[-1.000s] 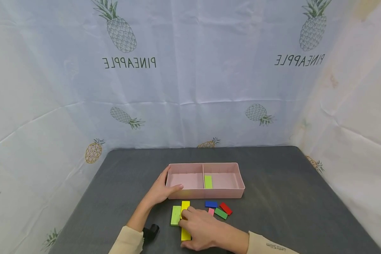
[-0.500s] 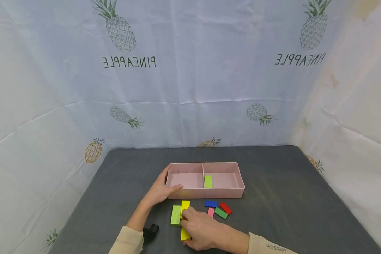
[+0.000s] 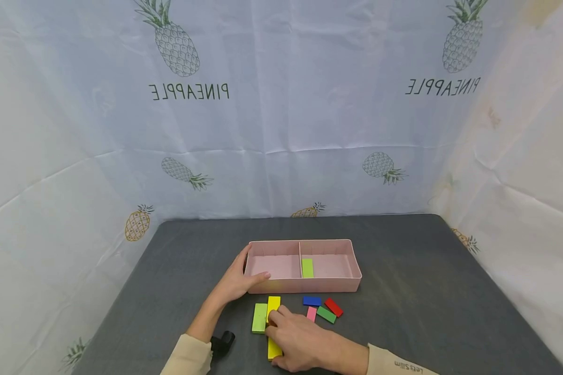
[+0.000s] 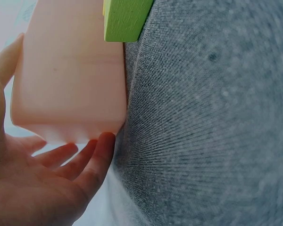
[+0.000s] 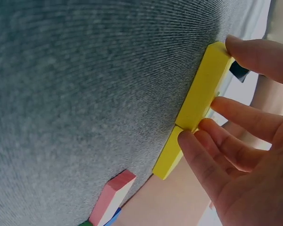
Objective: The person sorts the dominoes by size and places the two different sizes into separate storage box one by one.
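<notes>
Block (image 5: 203,89), yellow, farthest from the table's (image 3: 403,271) back edge, is held between the right hand's (image 3: 297,336) thumb and fingers, left hand (image 3: 236,281) gripping the box's (image 3: 305,286) left end, so light, even pressure should suit it.

Eight blocks were in sight, across six colours. Two were yellow: one yellow block (image 3: 274,350) between the right hand's (image 3: 297,338) thumb and fingers, and a second yellow block (image 3: 274,303) end to end with it, beyond that grip. Two were lime: one lime block (image 3: 259,317) just left of the right hand's fingers, another lime block (image 3: 307,268) in the one pink box (image 3: 309,286) that the left hand (image 3: 236,285) gripped, in the compartment farther from that grip, of two. Beyond the right hand's knuckles lay four singles: one blue block (image 3: 312,301), one red block (image 3: 333,307), one pink block (image 3: 311,313), one green block (image 3: 327,315).
</notes>
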Motion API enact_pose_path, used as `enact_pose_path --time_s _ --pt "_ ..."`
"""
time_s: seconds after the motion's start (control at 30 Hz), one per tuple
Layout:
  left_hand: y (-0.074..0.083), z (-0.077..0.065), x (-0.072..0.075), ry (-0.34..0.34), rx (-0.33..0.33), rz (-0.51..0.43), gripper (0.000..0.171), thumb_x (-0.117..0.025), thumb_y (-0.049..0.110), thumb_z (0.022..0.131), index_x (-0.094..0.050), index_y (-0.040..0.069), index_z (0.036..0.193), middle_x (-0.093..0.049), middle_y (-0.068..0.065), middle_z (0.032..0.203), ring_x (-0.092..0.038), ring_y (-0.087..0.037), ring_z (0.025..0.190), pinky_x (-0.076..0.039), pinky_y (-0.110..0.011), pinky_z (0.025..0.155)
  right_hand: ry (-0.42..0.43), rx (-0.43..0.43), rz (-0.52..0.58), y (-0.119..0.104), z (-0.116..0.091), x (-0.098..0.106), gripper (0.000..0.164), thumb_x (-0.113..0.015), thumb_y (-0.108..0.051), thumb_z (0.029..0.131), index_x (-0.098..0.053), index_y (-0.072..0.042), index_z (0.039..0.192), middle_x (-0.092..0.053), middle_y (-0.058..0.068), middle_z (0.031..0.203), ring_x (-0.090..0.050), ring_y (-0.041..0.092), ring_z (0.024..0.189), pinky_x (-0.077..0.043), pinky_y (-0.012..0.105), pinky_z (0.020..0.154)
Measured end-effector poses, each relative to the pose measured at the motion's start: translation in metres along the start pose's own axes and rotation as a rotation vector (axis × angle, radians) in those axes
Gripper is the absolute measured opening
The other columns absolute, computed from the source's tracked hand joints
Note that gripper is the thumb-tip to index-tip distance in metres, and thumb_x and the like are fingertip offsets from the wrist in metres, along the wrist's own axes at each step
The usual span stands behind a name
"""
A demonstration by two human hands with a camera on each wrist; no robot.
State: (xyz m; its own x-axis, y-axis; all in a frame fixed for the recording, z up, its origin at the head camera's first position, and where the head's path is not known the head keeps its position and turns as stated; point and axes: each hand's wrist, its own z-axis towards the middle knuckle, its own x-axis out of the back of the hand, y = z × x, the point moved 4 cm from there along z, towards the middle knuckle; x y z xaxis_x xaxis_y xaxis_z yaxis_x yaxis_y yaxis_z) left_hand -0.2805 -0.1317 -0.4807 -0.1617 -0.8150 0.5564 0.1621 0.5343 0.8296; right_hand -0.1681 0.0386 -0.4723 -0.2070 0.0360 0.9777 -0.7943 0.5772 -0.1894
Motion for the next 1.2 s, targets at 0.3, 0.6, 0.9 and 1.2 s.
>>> enact_pose_path --time_s 0.3,0.6,0.9,1.2 --pt "-0.003 -0.001 -0.002 -0.009 0.002 -0.011 0.104 -0.081 0.044 0.085 -0.021 0.013 0.163 -0.027 -0.021 0.163 -0.039 -0.043 0.140 -0.037 -0.065 0.105 -0.027 -0.001 0.024 -0.002 -0.003 -0.001 0.042 -0.082 -0.044 0.085 -0.072 -0.021 0.119 -0.057 -0.009 0.112 -0.047 0.004 0.096 -0.048 0.016 0.079" --pt "-0.001 0.001 -0.002 -0.009 -0.001 -0.021 0.103 -0.081 0.043 0.086 -0.020 0.013 0.163 -0.027 -0.022 0.163 -0.041 -0.044 0.138 -0.039 -0.064 0.103 0.012 0.032 0.022 0.002 -0.007 0.009 0.042 -0.083 -0.042 0.084 -0.071 -0.021 0.119 -0.055 -0.009 0.112 -0.046 0.004 0.098 -0.047 0.015 0.083" --pt "0.000 0.002 -0.002 -0.009 -0.012 -0.021 0.104 -0.080 0.043 0.086 -0.019 0.010 0.163 -0.027 -0.022 0.162 -0.041 -0.044 0.138 -0.038 -0.066 0.104 0.138 0.061 -0.021 0.011 -0.017 0.032 0.040 -0.081 -0.040 0.084 -0.072 -0.018 0.117 -0.055 -0.007 0.112 -0.044 0.005 0.095 -0.043 0.013 0.079" --pt "-0.004 0.002 -0.001 -0.011 -0.002 -0.012 0.104 -0.081 0.045 0.086 -0.019 0.013 0.163 -0.024 -0.020 0.165 -0.034 -0.044 0.144 -0.034 -0.068 0.107 0.219 -0.012 -0.016 0.025 -0.025 0.059 0.038 -0.081 -0.035 0.084 -0.072 -0.014 0.115 -0.055 -0.005 0.110 -0.045 0.008 0.095 -0.045 0.017 0.079"
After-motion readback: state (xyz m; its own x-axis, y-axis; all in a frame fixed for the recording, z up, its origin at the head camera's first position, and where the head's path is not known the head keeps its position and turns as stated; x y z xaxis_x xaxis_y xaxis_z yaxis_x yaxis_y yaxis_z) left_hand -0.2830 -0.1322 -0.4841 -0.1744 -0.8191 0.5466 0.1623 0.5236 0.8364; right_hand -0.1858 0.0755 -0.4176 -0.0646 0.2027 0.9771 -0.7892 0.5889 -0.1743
